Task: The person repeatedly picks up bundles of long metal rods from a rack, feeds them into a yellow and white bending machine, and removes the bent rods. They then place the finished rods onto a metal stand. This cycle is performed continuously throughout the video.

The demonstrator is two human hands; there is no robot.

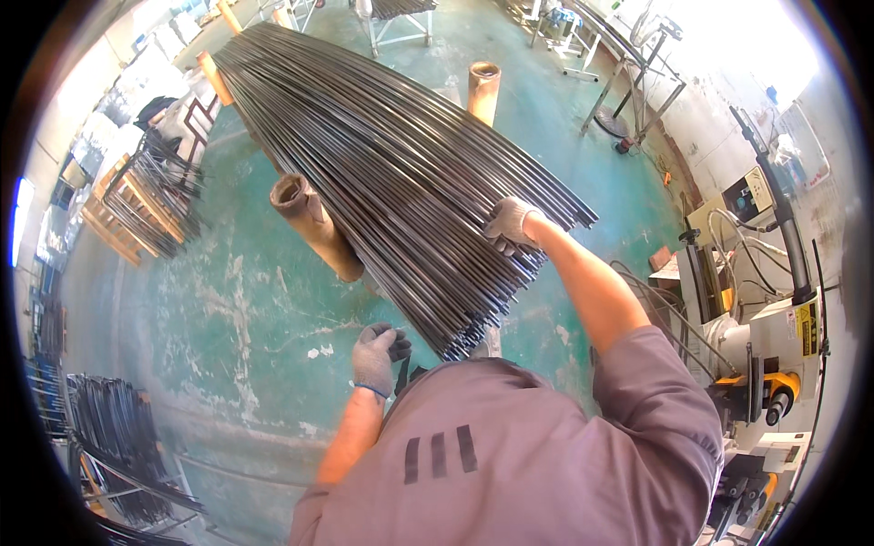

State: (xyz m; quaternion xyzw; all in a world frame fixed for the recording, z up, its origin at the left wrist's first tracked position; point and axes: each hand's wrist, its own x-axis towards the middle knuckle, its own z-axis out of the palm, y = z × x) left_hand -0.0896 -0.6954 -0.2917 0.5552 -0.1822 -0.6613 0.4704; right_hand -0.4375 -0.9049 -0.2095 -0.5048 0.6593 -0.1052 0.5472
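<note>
A broad bundle of long, thin dark metal rods (382,155) stretches from the far left toward me, with uneven near ends. My right hand (512,225), in a grey work glove, lies on the rods near their right-hand ends, its fingers curled down around some of them. How many rods are in its grip cannot be made out. My left hand (373,357), also gloved, hangs over the floor left of the near rod ends. It is apart from the bundle, with loosely bent fingers and nothing visible in it.
Brown cardboard-like tubes stand beside the bundle, one at its left (314,223) and another at its right (484,91). A machine with hoses (774,346) lines the right wall. Dark bent rods hang on a rack (118,437) at lower left, near a wooden frame (123,214).
</note>
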